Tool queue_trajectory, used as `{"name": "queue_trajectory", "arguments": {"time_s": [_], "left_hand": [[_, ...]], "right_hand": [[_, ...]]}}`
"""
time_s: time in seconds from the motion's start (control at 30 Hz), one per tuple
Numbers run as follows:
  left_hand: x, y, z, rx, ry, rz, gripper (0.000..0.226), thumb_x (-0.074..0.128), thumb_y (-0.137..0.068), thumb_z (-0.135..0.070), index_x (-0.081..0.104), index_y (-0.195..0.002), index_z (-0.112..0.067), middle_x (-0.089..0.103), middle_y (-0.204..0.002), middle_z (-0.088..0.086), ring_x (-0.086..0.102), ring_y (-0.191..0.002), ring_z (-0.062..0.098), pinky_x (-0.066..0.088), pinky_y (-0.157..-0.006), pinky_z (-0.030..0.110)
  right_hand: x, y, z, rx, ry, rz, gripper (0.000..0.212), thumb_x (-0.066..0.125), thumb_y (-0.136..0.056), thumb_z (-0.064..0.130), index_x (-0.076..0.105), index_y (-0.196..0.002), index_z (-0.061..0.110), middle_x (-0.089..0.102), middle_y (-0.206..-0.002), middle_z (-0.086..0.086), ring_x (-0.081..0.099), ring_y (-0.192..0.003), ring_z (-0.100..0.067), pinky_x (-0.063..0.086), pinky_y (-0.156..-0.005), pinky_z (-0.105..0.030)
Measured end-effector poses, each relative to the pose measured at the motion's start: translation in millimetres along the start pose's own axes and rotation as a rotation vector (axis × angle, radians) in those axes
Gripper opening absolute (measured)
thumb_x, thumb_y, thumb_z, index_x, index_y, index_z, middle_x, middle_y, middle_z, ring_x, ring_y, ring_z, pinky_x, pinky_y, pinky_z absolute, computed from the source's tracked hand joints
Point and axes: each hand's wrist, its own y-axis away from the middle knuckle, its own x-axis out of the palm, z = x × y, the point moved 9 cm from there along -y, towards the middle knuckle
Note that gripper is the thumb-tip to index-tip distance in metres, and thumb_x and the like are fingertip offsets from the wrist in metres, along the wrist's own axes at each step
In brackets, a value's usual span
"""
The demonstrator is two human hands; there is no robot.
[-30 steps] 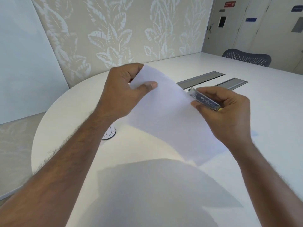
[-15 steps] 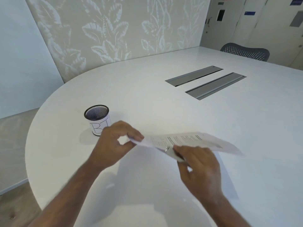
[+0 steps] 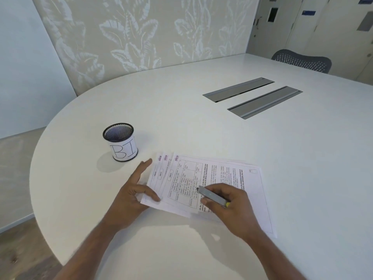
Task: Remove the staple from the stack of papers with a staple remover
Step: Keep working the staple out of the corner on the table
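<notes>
Leaf-patterned wall panels back a rounded white bench [image 3: 181,122]. Right fingers [image 3: 219,188] curl round a grey staple remover [image 3: 212,196], its tip angled down at the printed top sheet. The right hand [image 3: 228,207] sits over the stack of papers [image 3: 232,178], its forearm coming in from the lower right.

The left hand [image 3: 133,195] is relaxed, with its thumb [image 3: 151,194] pressing the stack's near-left corner and its index finger straight. The stack lies flat on the bench, its sheets slightly fanned, near a black mesh cup [image 3: 121,142] marked "BI". Two grey slots [image 3: 238,89] lie farther back.
</notes>
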Motion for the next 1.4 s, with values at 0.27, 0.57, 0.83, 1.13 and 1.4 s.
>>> {"name": "queue_trajectory", "arguments": {"time_s": [0.27, 0.57, 0.83, 1.13, 1.4], "left_hand": [[-15, 21, 18, -0.254, 0.128, -0.34, 0.065, 0.076, -0.084, 0.005, 0.064, -0.126, -0.043, 0.052, -0.132, -0.01, 0.065, -0.103, -0.002, 0.056, -0.083, 0.019], [14, 47, 23, -0.527, 0.576, -0.521, 0.019, 0.064, -0.097, -0.006, 0.065, -0.116, -0.004, 0.08, -0.077, 0.0, 0.078, -0.079, 0.023, 0.062, -0.069, 0.02], [10, 42, 29, -0.569, 0.597, -0.519, 0.032, 0.07, -0.084, 0.012, 0.072, -0.11, -0.008, 0.072, -0.081, 0.015, 0.073, -0.076, 0.025, 0.064, -0.07, 0.027], [15, 39, 26, -0.543, 0.667, -0.403, 0.026, 0.063, -0.088, 0.013, 0.068, -0.108, -0.002, 0.081, -0.089, 0.011, 0.078, -0.076, 0.021, 0.063, -0.068, 0.027], [14, 41, 23, -0.492, 0.671, -0.367, 0.027, 0.06, -0.092, 0.011, 0.069, -0.11, -0.007, 0.081, -0.087, 0.009, 0.078, -0.078, 0.019, 0.064, -0.071, 0.028]], "right_hand": [[14, -12, -27, 0.154, -0.21, -0.074, 0.012, 0.08, -0.08, 0.01, 0.076, -0.091, 0.015, 0.074, -0.076, -0.004, 0.059, -0.056, -0.011, 0.052, -0.058, -0.026], [22, -4, -30, 0.177, -0.236, -0.147, 0.012, 0.08, -0.081, 0.013, 0.075, -0.09, 0.02, 0.076, -0.076, -0.001, 0.06, -0.054, -0.01, 0.051, -0.055, -0.019], [34, -6, -22, 0.182, -0.179, 0.022, 0.011, 0.079, -0.082, 0.016, 0.076, -0.091, 0.019, 0.076, -0.08, -0.001, 0.06, -0.055, -0.011, 0.053, -0.059, -0.023], [73, -27, 7, -0.046, 0.102, 0.139, 0.01, 0.078, -0.081, 0.023, 0.077, -0.091, 0.025, 0.074, -0.088, 0.009, 0.068, -0.081, -0.006, 0.055, -0.072, -0.024], [91, -28, 21, -0.264, 0.335, 0.183, 0.015, 0.072, -0.083, 0.025, 0.077, -0.097, 0.025, 0.069, -0.084, 0.014, 0.062, -0.08, -0.005, 0.051, -0.071, -0.027]]}}
